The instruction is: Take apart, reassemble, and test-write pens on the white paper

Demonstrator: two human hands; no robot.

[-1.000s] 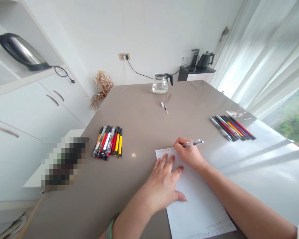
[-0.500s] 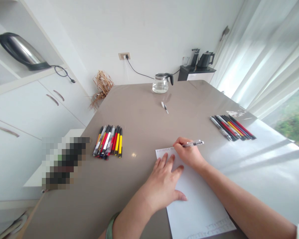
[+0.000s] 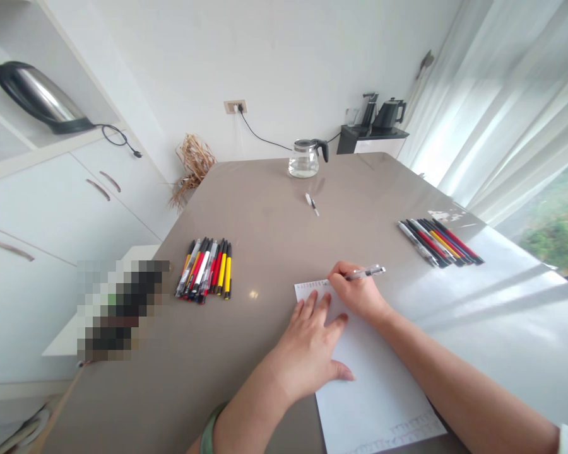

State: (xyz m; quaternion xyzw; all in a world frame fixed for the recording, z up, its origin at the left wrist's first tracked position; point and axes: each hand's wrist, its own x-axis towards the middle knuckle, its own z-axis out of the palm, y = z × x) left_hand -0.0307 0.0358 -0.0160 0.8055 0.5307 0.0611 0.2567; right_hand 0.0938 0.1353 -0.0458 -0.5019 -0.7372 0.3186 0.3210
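A white sheet of paper point(image 3: 373, 384) lies on the grey-brown table point(image 3: 274, 239) in front of me. My left hand point(image 3: 312, 350) rests flat on the sheet with its fingers spread. My right hand point(image 3: 357, 293) is closed on a clear pen point(image 3: 365, 272), whose tip touches the top edge of the sheet. A bunch of several coloured pens point(image 3: 206, 270) lies to the left of the paper. A second row of several pens point(image 3: 439, 242) lies at the right.
A lone pen point(image 3: 312, 203) and a glass jug point(image 3: 305, 159) sit at the table's far side. A kettle point(image 3: 35, 94) lies on the left shelf above white cabinets. Dried grass point(image 3: 194, 165) stands in the corner. Curtains hang at the right.
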